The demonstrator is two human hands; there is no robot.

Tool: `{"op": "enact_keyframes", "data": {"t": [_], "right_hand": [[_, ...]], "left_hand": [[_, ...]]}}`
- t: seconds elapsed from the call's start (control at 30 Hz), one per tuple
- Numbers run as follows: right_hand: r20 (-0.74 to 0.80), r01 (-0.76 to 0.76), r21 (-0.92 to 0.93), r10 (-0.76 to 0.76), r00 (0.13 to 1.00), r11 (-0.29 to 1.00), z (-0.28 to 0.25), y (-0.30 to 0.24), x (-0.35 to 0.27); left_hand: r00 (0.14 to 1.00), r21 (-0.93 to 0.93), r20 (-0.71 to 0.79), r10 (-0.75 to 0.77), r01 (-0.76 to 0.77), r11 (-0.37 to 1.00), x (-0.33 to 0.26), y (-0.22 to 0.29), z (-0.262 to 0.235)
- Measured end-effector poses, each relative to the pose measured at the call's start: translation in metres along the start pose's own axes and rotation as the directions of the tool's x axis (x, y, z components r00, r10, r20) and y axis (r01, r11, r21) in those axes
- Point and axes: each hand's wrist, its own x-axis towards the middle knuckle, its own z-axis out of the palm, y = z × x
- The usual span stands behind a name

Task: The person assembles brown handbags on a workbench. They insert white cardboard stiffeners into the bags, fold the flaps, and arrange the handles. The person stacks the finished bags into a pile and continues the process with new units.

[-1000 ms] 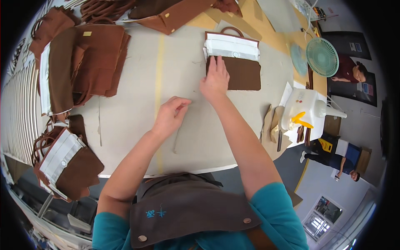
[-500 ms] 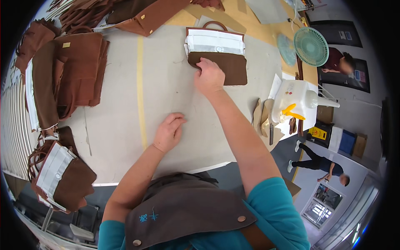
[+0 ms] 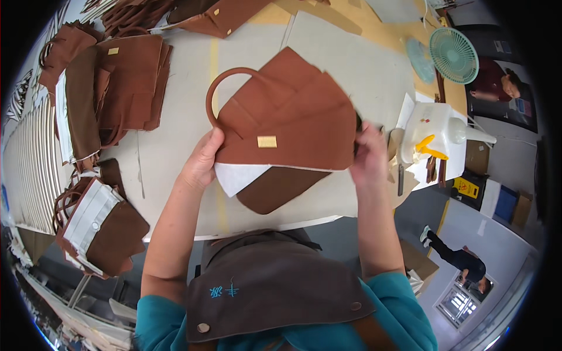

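Note:
A brown leather bag panel [image 3: 293,111] with a curved handle and a small gold plate is held up over the table, its leather face showing. From beneath it hang a white lining piece [image 3: 240,177] and a dark brown cloth flap [image 3: 281,190]. At its left edge, below the handle, my left hand [image 3: 202,158] is closed with the thumb on top. My right hand [image 3: 370,153] is at the right edge, slightly smeared, its fingers curled round the side and partly hidden.
The grey-covered table [image 3: 175,88] carries stacked brown bag panels [image 3: 132,88] on the left and more panels [image 3: 96,228] at its near left edge. Rightward stand a white jug-like container [image 3: 424,131], a yellow-handled tool [image 3: 432,147], a knife [image 3: 400,180] and a green basket-like round [image 3: 453,55]. Two people are beyond.
The bag panel has come off the far part of the table toward me and now shows its leather face instead of its lining. Both hands have moved to its sides and grip it.

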Motion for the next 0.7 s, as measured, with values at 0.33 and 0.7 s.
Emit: {"op": "enact_keyframes", "data": {"t": [0.33,0.7], "right_hand": [[0.125,0.030,-0.879,0.169,0.978,0.475,-0.117,0.101,-0.063],[0.389,0.421,-0.832,-0.160,0.907,0.362,-0.033,0.101,-0.037]], "left_hand": [[0.742,0.979,0.181,0.646,-0.198,-0.047,0.015,0.002,-0.033],[0.901,0.885,0.367,0.233,-0.261,-0.385,-0.031,-0.040,0.026]]}}
